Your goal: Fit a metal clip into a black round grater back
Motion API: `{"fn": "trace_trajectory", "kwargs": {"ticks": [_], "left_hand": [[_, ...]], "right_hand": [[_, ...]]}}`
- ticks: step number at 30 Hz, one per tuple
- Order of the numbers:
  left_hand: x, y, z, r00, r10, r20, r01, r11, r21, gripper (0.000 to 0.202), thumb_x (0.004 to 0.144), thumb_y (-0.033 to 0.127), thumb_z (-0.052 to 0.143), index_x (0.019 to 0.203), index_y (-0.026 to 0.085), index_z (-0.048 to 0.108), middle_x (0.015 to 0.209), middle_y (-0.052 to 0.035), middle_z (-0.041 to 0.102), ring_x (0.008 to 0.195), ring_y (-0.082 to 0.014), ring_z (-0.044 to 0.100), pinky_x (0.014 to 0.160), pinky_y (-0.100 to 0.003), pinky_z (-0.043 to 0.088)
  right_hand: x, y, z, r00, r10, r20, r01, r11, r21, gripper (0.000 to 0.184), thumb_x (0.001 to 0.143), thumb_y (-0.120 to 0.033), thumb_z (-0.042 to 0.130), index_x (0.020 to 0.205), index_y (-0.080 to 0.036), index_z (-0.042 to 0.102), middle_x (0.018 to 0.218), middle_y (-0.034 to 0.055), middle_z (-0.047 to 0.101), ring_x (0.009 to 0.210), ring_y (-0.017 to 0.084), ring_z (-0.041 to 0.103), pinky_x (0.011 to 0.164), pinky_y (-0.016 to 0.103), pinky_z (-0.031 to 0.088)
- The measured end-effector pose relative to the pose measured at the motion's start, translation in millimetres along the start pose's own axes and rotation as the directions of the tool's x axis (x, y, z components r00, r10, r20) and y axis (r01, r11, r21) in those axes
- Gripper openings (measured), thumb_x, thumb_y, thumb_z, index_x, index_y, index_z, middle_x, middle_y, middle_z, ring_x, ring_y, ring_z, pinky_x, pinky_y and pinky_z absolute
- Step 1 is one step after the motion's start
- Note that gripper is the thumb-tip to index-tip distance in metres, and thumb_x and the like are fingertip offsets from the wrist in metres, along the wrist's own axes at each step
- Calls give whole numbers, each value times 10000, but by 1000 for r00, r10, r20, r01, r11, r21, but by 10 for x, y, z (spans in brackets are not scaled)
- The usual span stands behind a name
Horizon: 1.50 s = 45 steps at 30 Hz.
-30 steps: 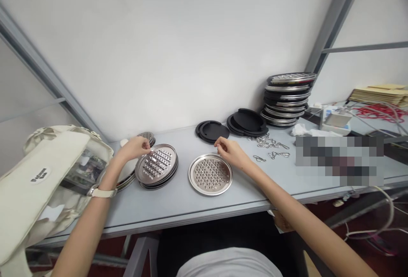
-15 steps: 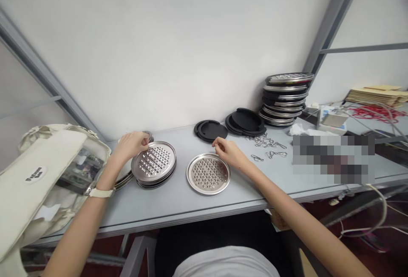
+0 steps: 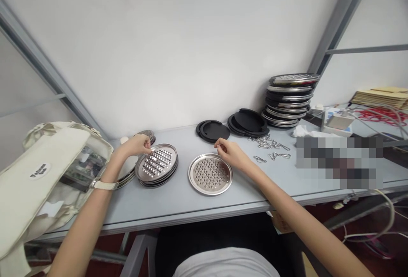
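My left hand (image 3: 138,144) is pinched at the upper left rim of a round metal grater plate (image 3: 156,164). That plate lies slightly tilted on top of a short stack of similar discs. Over to the right, a second round grater plate (image 3: 210,175) rests flat on the table with its raised teeth up. My right hand (image 3: 228,151) hovers by this plate's upper right rim, fingers curled together. Whatever its fingertips may hold is too small or hidden to make out.
Black round holders (image 3: 213,131) lie by the wall, beside more black holders (image 3: 248,122) and loose wire clips (image 3: 269,143). A tall stack of discs (image 3: 288,100) stands at the back right. A cream bag (image 3: 47,175) occupies the table's left end.
The view has shifted slightly left. The top plate's tilt and reflections differ a little under my left hand. My right hand keeps nearly the same place by the second plate.
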<state>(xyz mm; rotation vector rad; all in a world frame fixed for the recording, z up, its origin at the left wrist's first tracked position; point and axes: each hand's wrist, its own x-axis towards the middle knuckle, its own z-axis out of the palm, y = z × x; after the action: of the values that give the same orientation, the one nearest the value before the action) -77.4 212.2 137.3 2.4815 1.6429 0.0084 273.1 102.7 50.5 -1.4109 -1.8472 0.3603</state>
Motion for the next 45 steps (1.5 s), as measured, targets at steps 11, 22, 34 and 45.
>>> {"fn": "trace_trajectory", "kwargs": {"ticks": [11,22,34,45], "left_hand": [[-23,-138,-122,994,79,74,-64,980,-189,219,603,400,599,639,184,581,613,4,582,603,-159,558,529,-219,353],[-106,-7,-291,992,121,29,-113,973,-200,184,621,350,572,655,172,600,616,-5,586,588,-150,544,536,-219,361],[-471,420,-676,960,235,-151,-257,954,-153,233,738,396,577,789,178,644,771,-3,627,734,-147,562,643,-214,418],[-782,742,-776,828,480,-289,-486,872,55,201,864,370,522,872,197,625,867,-16,628,803,-153,566,733,-251,425]], "right_hand": [[-1,-12,-4,1000,10,23,-10,1000,-22,171,857,-151,426,875,-174,594,624,-11,582,567,137,523,577,236,338],[-7,-4,1,999,5,40,-3,999,-34,178,868,-162,423,883,-173,600,631,-6,594,564,138,524,574,236,337],[-6,2,2,998,-4,60,6,999,-39,181,863,-156,427,892,-170,605,668,10,620,582,142,531,579,236,341],[-10,5,7,999,-6,39,5,999,40,161,852,-184,446,869,-177,606,641,-2,608,575,142,532,587,248,358]]}}
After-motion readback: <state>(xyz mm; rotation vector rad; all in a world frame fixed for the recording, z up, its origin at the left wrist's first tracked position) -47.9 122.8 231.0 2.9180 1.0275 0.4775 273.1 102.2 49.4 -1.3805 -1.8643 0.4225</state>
